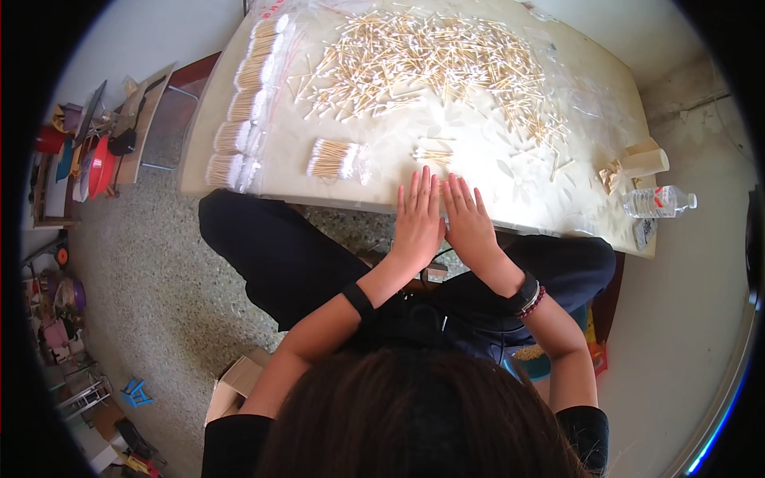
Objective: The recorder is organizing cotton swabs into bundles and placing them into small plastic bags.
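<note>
Both my hands reach to the near edge of the table, side by side with the fingers stretched out. My left hand [418, 215] lies flat, and my right hand [472, 221] is close beside it, thumbs nearly meeting. Neither holds anything. Just beyond the fingertips is a small row of cotton swabs [434, 151]. Left of it sits a bagged bundle of cotton swabs [333, 158] in clear plastic. A big loose heap of cotton swabs [430, 60] with wooden sticks and white tips spreads over the far part of the table.
Several packed bundles of swabs [253, 76] line the table's left side. A clear plastic bottle [660, 202] lies at the right edge, near a paper cup [644, 159]. A cardboard box [239, 382] and a small blue stool [136, 392] stand on the floor to the left.
</note>
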Available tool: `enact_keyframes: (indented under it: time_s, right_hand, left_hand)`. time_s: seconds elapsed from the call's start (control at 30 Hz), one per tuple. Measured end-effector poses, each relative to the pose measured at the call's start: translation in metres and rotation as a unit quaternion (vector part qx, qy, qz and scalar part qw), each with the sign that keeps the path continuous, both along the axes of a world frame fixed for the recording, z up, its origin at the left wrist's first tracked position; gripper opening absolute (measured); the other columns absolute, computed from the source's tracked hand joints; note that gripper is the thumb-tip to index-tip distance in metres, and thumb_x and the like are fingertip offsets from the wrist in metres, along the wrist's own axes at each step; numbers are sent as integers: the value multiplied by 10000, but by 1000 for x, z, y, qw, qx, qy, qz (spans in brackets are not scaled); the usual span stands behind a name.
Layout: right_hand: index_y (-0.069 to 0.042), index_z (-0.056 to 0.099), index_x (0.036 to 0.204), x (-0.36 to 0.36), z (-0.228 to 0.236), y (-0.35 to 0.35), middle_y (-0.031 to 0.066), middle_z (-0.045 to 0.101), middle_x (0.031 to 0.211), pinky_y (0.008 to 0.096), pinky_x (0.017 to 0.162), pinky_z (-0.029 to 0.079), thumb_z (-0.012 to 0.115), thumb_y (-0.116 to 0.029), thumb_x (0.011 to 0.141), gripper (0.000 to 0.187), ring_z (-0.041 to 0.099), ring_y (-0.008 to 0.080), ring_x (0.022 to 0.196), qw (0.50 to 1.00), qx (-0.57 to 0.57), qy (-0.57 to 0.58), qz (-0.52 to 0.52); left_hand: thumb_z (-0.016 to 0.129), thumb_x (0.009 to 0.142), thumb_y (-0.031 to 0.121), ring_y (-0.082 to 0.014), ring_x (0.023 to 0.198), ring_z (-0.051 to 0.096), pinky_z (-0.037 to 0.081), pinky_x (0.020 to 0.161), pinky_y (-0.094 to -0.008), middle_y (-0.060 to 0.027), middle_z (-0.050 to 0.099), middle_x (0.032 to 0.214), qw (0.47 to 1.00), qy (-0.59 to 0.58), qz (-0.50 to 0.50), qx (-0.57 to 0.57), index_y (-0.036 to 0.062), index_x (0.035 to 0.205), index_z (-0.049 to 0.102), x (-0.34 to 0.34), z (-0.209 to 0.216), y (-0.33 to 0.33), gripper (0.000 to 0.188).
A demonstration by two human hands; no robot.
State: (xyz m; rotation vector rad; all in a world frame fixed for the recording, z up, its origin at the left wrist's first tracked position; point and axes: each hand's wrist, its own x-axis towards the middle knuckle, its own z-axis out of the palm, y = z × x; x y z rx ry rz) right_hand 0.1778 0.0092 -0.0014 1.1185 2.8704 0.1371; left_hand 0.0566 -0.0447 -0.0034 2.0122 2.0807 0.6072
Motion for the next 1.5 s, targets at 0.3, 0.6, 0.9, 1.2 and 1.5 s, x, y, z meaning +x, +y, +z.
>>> enact_keyframes:
  time_s: [0.3, 0.6, 0.9, 1.2, 1.5]
  right_hand:
    - [2, 304, 1394, 2, -1, -5, 162, 252, 1477, 417, 1111, 219, 519, -201, 823, 644, 257, 270, 1367, 1000, -7, 18, -5]
    - [27, 263, 1397, 6, 3, -7, 200, 238, 1468, 439, 1115, 195, 574, -210, 800, 714, 208, 304, 1383, 998, -47, 38, 7]
    - [43, 234, 1397, 3, 7, 1, 228, 207, 1469, 456, 1112, 197, 566, -112, 768, 728, 177, 345, 1385, 996, -57, 66, 19]
    - [0, 21, 1450, 9, 41, 28, 241, 66, 1502, 409, 1127, 145, 541, -52, 853, 794, 84, 343, 1404, 824, -353, 435, -79]
    - [-54, 87, 1460, -32, -9, 33, 201, 94, 1509, 373, 1130, 133, 410, 43, 899, 655, 99, 290, 1407, 535, -381, 734, -174]
  left_hand:
    - [560, 819, 130, -339, 1368, 223, 191, 1116, -445, -233, 227, 1459, 1000, 15, -21, -7, -84, 1366, 280, 3, -3, 0, 651]
    - [586, 769, 118, -345, 1345, 275, 201, 1115, -426, -250, 277, 1433, 996, 84, -2, 4, -94, 1349, 311, 12, -3, -5, 676]
    - [589, 799, 183, -343, 1367, 228, 197, 1115, -426, -252, 214, 1460, 1000, 25, -12, 15, -80, 1368, 286, 5, -7, 0, 697]
    - [526, 799, 30, -445, 1357, 170, 189, 1086, -531, -288, 112, 1472, 975, -202, -3, 96, -17, 1442, 60, -21, -3, 18, 796]
    - [566, 851, 147, -429, 1366, 154, 153, 1091, -540, -262, 158, 1474, 992, -95, 38, 75, -32, 1437, 62, -19, -10, 40, 793]
